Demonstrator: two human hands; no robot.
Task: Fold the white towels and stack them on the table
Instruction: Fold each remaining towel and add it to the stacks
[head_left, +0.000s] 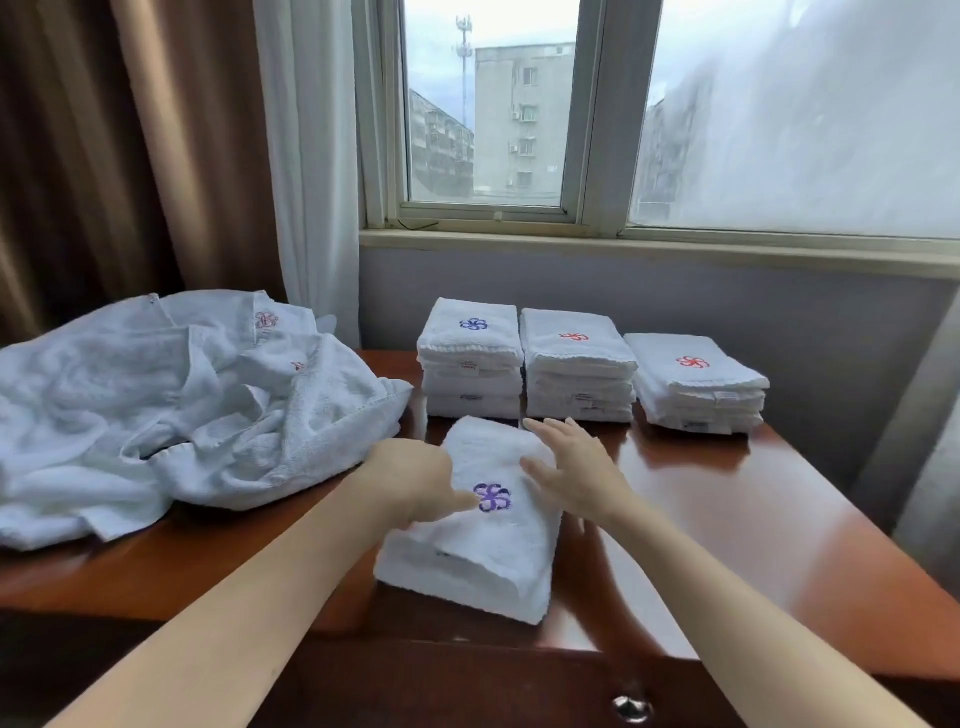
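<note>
Left grip (415, 480) pinches the folded towel (493, 561), right grip (571, 470) flat upon it. Next I'd lift it onto the blue-marked stack (470, 358).

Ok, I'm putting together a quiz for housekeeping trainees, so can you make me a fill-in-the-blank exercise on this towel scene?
1. At the back of the table, ___ stacks of folded towels stand in a row.
2. The emblem on top of the right stack is ___.
3. The heap of unfolded towels lies on the table's ___ side.

Missing words: three; red; left.
</note>
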